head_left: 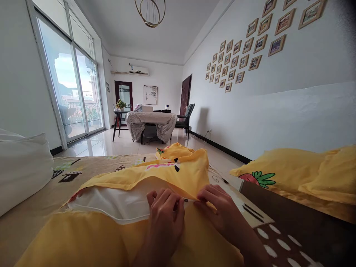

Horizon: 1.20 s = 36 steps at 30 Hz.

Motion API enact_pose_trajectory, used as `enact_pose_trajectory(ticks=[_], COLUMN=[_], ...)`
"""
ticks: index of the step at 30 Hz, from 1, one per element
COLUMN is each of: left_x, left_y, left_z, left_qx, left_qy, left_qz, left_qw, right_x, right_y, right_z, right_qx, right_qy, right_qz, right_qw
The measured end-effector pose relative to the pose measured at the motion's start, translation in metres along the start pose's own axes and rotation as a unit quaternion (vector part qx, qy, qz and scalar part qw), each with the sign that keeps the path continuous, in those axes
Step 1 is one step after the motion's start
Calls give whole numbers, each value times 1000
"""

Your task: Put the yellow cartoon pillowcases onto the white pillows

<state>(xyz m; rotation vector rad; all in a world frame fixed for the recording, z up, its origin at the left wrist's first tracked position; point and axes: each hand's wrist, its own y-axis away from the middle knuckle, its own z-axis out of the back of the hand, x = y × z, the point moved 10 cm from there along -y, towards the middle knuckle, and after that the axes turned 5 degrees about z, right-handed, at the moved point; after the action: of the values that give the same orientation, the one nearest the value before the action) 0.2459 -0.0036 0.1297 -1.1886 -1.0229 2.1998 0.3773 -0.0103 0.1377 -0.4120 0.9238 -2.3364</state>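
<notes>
A yellow pillowcase [191,174] with a printed face lies in front of me on the bed. Its long zippered opening gapes on the left side, and a white pillow [119,200] shows inside. My left hand [165,213] is closed on the near edge of the opening, with fingers curled over the zipper line. Just to its right a small dark zipper pull [185,200] is visible. My right hand [218,204] pinches the pillowcase at the right end of the opening. What lies under the fingertips is partly hidden.
A patterned bed cover [94,167] spreads beneath. On the left is a plain white pillow [23,167]; on the right, yellow bedding [306,174] with a carrot-like or radish-like print rests by a brown board [278,211]. A covered table [151,118] and a chair [186,116] stand farther off.
</notes>
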Motion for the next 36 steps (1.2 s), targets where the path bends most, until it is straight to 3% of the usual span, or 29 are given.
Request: enact_pose_trajectory(ticks=[4, 8, 16, 22, 28, 31, 36], left_x=[1, 3, 3, 4, 5, 8, 10], left_y=[1, 1, 0, 0, 1, 1, 0], left_z=[-3, -9, -12, -13, -15, -18, -21], left_qx=[13, 26, 40, 37, 47, 63, 77], left_qy=[-13, -17, -11, -14, -8, -13, -16], left_qz=[-6, 2, 1, 5, 10, 21, 29], left_qw=[1000, 1000, 999, 999, 999, 998, 996], right_x=[-1, 1, 8, -5, -13, -9, -2], right_y=[-2, -4, 2, 21, 18, 23, 54], right_z=[-3, 0, 24, 40, 36, 49, 81], right_qx=[13, -13, -149, -253, -245, -317, -490], right_qy=[-30, -92, -162, -255, -197, -160, -142], right_qz=[-26, -43, 5, -16, -99, -109, -91], right_qw=[999, 995, 975, 933, 944, 928, 855])
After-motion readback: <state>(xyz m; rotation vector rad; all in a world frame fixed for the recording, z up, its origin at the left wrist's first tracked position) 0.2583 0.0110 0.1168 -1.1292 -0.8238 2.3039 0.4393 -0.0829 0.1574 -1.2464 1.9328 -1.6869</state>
